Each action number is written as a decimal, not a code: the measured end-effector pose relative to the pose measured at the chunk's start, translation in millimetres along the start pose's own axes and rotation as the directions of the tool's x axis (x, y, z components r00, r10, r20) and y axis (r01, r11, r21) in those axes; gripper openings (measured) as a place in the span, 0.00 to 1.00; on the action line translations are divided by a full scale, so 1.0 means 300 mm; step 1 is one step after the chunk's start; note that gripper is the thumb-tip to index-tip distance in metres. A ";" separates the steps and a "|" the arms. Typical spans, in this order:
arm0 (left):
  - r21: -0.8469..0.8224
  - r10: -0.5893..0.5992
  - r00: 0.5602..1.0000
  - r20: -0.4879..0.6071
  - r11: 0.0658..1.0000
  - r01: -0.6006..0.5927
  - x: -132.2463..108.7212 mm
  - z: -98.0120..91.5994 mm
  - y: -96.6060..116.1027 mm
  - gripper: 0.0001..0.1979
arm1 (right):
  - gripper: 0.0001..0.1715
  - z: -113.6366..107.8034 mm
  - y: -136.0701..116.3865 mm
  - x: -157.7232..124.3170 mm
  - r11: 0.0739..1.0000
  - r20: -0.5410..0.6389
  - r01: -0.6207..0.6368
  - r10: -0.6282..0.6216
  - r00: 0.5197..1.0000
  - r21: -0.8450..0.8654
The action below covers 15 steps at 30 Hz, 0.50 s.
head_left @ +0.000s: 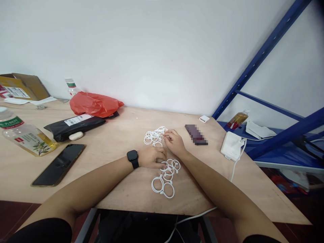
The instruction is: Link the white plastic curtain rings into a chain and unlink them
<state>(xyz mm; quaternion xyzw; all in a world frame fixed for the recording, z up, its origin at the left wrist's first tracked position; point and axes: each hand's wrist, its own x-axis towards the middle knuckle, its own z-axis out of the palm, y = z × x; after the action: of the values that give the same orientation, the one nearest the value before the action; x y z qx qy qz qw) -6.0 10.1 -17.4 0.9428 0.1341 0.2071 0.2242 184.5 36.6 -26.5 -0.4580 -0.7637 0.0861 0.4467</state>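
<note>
Thin white plastic rings, several of them linked or overlapping, lie on the wooden table in front of me. The far group of white rings [152, 135] forms a tangled pile; the near group of white rings [168, 174] trails toward me. My left hand [153, 157], with a black watch [133, 156] on its wrist, lies palm down between the groups. Its fingers curl in, with thumb and fingertips at the top of the near rings. Beyond it, my right hand [174, 141] pinches a ring at the right edge of the far pile. My fingers partly hide both grips.
Left on the table [121, 192] are a phone [59, 165], a bottle [27, 135], a black parcel [76, 125], a white case [76, 135] and a red bag [95, 104]. Rightward are a blurred dark object [196, 135], a white corded device [231, 145] and a blue rack [260, 44].
</note>
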 end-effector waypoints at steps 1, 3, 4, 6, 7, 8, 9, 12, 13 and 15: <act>-0.011 -0.015 1.000 -0.011 1.000 0.015 -0.001 0.000 -0.004 0.10 | 0.09 0.000 0.000 0.000 1.000 -0.001 -0.002 0.002 1.000 0.006; -0.035 -0.028 0.999 -0.036 0.999 0.027 -0.001 0.001 -0.011 0.08 | 0.09 0.001 0.001 0.001 1.000 -0.001 -0.003 0.003 1.000 0.017; -0.046 -0.032 0.998 -0.050 0.999 0.029 -0.001 0.001 -0.013 0.08 | 0.09 0.001 0.002 0.001 1.000 -0.002 -0.002 0.002 1.000 0.021; -0.050 -0.058 0.994 -0.096 0.997 0.053 0.000 0.002 -0.016 0.07 | 0.08 0.001 0.005 0.001 0.999 -0.009 0.001 -0.001 1.000 0.034; -0.042 -0.090 0.986 -0.138 0.996 0.085 0.000 0.001 -0.016 0.07 | 0.08 0.000 0.007 0.000 0.999 -0.016 0.005 -0.004 1.000 0.041; -0.034 -0.135 0.971 -0.196 0.991 0.131 0.000 0.001 -0.018 0.07 | 0.08 -0.001 0.008 0.000 0.999 -0.025 0.012 -0.011 1.000 0.050; -0.035 -0.192 0.945 -0.266 0.981 0.190 0.000 0.000 -0.020 0.06 | 0.08 -0.003 0.008 -0.001 0.998 -0.035 0.021 -0.019 0.999 0.061; -0.119 -0.370 0.805 -0.463 0.926 0.357 -0.002 -0.002 -0.036 0.06 | 0.09 -0.011 0.004 -0.005 0.993 -0.054 0.059 -0.054 0.997 0.098; -0.159 -0.414 0.762 -0.498 0.908 0.388 -0.002 -0.003 -0.042 0.06 | 0.10 -0.014 0.001 -0.007 0.991 -0.048 0.071 -0.066 0.997 0.114; -0.208 -0.457 0.715 -0.529 0.887 0.413 -0.002 -0.005 -0.053 0.07 | 0.11 -0.018 -0.004 -0.011 0.985 -0.008 0.089 -0.089 0.996 0.146</act>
<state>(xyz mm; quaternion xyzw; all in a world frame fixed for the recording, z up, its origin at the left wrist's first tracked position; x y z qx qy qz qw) -9.8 24.1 -23.9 0.7713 0.4042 0.4222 0.2519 188.5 32.1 -24.7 -0.3895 -0.7748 0.1215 0.4830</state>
